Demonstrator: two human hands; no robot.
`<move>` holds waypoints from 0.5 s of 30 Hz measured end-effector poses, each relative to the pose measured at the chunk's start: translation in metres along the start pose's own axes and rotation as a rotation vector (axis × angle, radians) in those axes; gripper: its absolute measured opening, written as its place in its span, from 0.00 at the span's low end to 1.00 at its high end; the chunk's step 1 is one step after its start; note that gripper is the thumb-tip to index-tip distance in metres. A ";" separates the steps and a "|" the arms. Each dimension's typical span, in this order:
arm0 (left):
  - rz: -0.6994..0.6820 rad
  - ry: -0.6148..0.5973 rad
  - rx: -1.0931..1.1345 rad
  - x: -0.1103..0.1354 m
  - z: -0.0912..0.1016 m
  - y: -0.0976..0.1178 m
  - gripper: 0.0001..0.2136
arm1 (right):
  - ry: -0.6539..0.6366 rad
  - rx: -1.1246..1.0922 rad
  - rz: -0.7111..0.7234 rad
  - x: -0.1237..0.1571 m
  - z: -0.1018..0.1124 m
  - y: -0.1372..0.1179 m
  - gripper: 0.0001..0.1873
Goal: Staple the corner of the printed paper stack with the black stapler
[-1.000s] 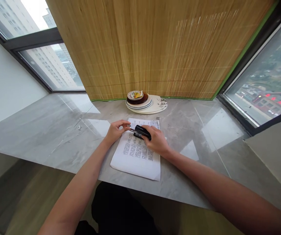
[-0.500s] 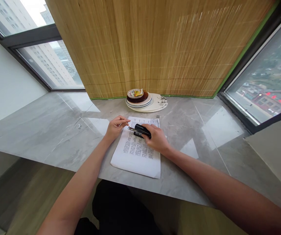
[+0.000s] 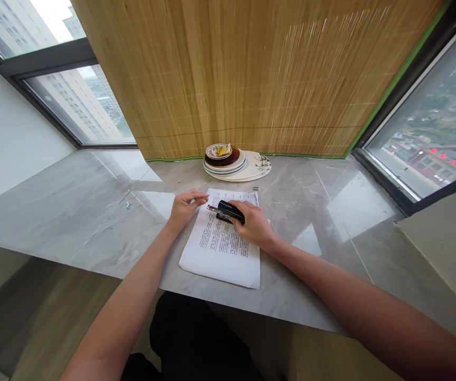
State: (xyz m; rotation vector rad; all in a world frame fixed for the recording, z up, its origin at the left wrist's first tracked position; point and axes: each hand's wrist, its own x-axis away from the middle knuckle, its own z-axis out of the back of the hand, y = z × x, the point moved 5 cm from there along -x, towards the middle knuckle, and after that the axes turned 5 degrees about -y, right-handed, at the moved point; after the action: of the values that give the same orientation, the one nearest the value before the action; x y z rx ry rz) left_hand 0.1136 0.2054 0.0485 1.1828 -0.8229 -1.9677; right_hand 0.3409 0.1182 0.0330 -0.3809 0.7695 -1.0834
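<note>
My right hand is wrapped around a black stapler above the printed paper. The stapler's metal part sticks out toward the left from under its black top. Close to that metal end, my left hand is closed, thumb and fingertips brought together. A tiny greyish thing seems to show at the fingertips, too small to make out. Beneath the stapler the white paper lies on the counter, its near edge slightly curled; whether it is several sheets I cannot tell.
Beyond the paper stands a stack of plates on an oval white board. Small grey metal pieces lie behind the paper, and a small clear bit at left. A bamboo blind hangs behind the grey counter.
My left hand has drawn slightly left, away from the stapler's metal end. My right hand and the stapler look almost unmoved.
</note>
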 end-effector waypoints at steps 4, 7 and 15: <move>0.003 -0.065 -0.046 -0.001 -0.006 0.003 0.10 | 0.010 -0.005 0.007 0.000 0.000 0.000 0.24; 0.028 -0.081 -0.059 0.000 -0.006 0.002 0.12 | 0.015 -0.002 0.006 0.000 -0.001 0.001 0.24; -0.032 -0.198 -0.131 0.003 -0.012 -0.003 0.10 | 0.022 -0.001 0.011 0.001 -0.001 0.002 0.24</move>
State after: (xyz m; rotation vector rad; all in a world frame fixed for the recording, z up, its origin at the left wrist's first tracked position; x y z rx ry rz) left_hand 0.1228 0.2029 0.0401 0.9421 -0.7633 -2.1549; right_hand 0.3416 0.1184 0.0311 -0.3663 0.7906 -1.0785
